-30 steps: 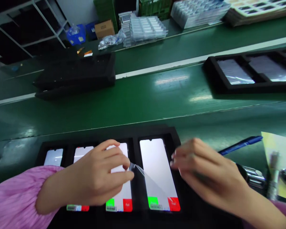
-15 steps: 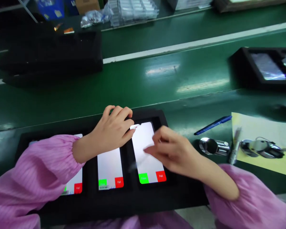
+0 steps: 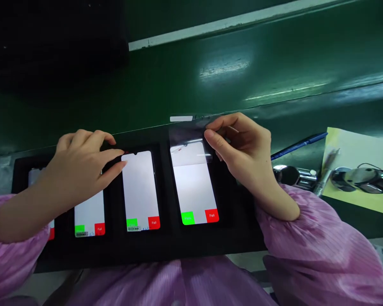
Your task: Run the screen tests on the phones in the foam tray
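Note:
A clear screen film (image 3: pixel 191 132) with a white tab at its upper edge is pinched at its right side by my right hand (image 3: pixel 242 142). Its lower part lies across the top of the rightmost phone (image 3: pixel 196 193), whose white screen shows green and red boxes. My left hand (image 3: pixel 86 159) is at the top left corner of the middle phone (image 3: pixel 141 191), thumb and forefinger slightly apart; whether they touch a small tab there, I cannot make out. Another lit phone (image 3: pixel 89 214) is partly under that hand.
The phones sit in a black tray (image 3: pixel 172 246) on a green bench. To the right are a blue pen (image 3: pixel 300 145), a shiny metal cylinder (image 3: pixel 295 176) and yellow paper (image 3: pixel 364 157) bearing another metal object (image 3: pixel 364 179). A dark box (image 3: pixel 57 42) stands at the back left.
My left hand has left the rightmost phone's top corner and moved left to the middle phone. My right hand has risen, and the film is now lifted at the rightmost phone's top.

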`<state>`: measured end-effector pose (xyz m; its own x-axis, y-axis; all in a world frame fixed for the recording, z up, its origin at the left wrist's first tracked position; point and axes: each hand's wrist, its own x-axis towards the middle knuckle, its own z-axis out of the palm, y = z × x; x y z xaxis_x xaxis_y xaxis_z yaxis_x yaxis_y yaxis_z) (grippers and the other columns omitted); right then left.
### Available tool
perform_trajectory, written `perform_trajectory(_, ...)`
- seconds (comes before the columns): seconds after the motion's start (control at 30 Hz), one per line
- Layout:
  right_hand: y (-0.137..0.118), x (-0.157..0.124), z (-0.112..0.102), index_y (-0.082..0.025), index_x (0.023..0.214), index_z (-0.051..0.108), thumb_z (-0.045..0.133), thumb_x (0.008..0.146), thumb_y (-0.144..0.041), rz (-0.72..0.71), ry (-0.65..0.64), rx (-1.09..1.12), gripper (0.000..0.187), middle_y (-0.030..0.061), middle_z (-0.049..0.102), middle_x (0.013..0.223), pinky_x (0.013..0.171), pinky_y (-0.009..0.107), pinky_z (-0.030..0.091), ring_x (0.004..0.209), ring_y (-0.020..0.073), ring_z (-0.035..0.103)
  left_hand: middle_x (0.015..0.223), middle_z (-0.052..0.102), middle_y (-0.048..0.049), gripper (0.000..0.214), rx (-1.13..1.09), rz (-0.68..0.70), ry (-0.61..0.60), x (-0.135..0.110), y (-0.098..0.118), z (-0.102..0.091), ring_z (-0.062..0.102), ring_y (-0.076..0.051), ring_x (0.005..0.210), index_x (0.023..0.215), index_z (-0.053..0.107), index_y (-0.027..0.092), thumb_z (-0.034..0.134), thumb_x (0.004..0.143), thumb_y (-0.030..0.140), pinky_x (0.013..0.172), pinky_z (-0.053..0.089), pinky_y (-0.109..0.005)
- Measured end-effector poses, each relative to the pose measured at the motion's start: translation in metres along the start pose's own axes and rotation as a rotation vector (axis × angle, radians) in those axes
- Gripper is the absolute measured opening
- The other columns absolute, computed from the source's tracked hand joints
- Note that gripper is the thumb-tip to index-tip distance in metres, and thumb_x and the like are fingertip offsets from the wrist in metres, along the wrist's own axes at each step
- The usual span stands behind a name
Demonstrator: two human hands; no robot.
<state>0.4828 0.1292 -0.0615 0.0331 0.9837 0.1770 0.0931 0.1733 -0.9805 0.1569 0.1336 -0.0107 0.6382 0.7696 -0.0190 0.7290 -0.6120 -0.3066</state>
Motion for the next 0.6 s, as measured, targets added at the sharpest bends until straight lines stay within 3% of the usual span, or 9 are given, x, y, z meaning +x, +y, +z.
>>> perform_trajectory(0.17,-0.009,-0.010,-0.007,-0.024,0.093,0.066,0.075,0.094,-0.033,0.080,-0.074,-0.058,0.013,0.0006,0.069,0.093,0.046,0.028,0.045,0.057,0.0086,0.055,0.121,0.065,-0.0113,0.033,-0.227,-0.093,0.051,-0.002,-0.004,0.015,0.058,-0.032,0.113,0.108,0.081,0.023,0.055,0.105,0.043,0.101,0.048,-0.060)
perform_trajectory(0.27,-0.014,-0.020,-0.019,-0.024,0.096,0.065,0.071,0.097,-0.035,0.089,-0.176,-0.135,0.013,0.0019,0.071,0.095,0.056,0.030,0.056,0.067,0.0134,0.067,0.123,0.066,-0.0102,0.024,-0.376,-0.117,0.074,0.001,-0.006,0.019,0.060,-0.031,0.117,0.107,0.081,0.024,0.064,0.102,0.040,0.105,0.047,-0.064)
perform_trajectory(0.33,-0.015,-0.027,-0.028,-0.024,0.106,0.066,0.072,0.096,-0.032,0.012,-0.303,-0.238,0.014,0.0030,0.073,0.103,0.069,0.032,0.062,0.083,0.0172,0.072,0.120,0.068,-0.0091,0.020,-0.437,-0.138,0.127,0.003,-0.005,0.019,0.060,-0.030,0.114,0.102,0.082,0.025,0.067,0.100,0.038,0.104,0.049,-0.062)
perform_trajectory(0.47,-0.011,-0.037,-0.036,-0.023,0.136,0.060,0.074,0.091,-0.020,-0.214,-0.562,-0.494,0.047,0.0075,0.069,0.128,0.086,0.035,0.063,0.107,0.0208,0.071,0.108,0.073,-0.0053,0.018,-0.470,-0.151,0.193,0.004,0.000,0.013,0.061,-0.027,0.106,0.087,0.081,0.024,0.068,0.099,0.031,0.098,0.052,-0.054)
perform_trajectory(0.6,-0.005,-0.040,-0.032,-0.020,0.135,0.061,0.066,0.098,-0.017,-0.321,-0.481,-0.619,0.038,0.0090,0.069,0.124,0.085,0.033,0.061,0.103,0.0192,0.071,0.108,0.077,0.0014,0.006,-0.656,-0.118,0.133,-0.012,0.013,-0.006,0.069,-0.020,0.101,0.096,0.076,0.027,0.070,0.097,0.028,0.083,0.057,-0.036)
